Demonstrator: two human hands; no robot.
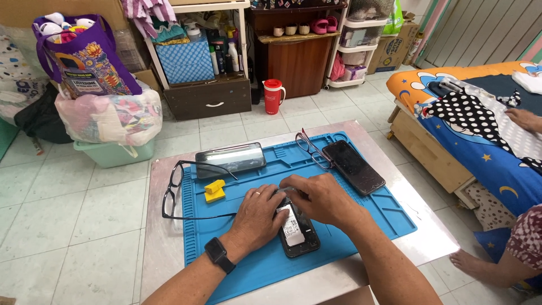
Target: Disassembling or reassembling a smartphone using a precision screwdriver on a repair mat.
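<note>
Two bare forearms reach in from the bottom edge, the left one wearing a black square-faced wristwatch. Left hand, fingers loosely curled and a ring on one, lies pressed over the near left side of an opened black smartphone with its white battery exposed; right hand, fingers bent, covers the phone's far end. Whether either hand pinches a tool or a part cannot be made out, since the fingertips meet over the phone and hide it. Under the phone lies a blue silicone repair mat with moulded compartments, spread on a low brushed-metal table. Left of the hands sit a small yellow plastic block and black-framed spectacles that straddle the mat's edge. Farther back rest a dark phone screen panel lying crosswise, a second intact black smartphone and thin-framed glasses touching it. Beyond, on the pale tiled floor, stand a red lidded jug, a dark wooden drawer unit and a purple printed tote bag. At right, another person's hand rests on a bed covered in blue and orange cartoon bedding, their bare foot cut off by the frame edge.
</note>
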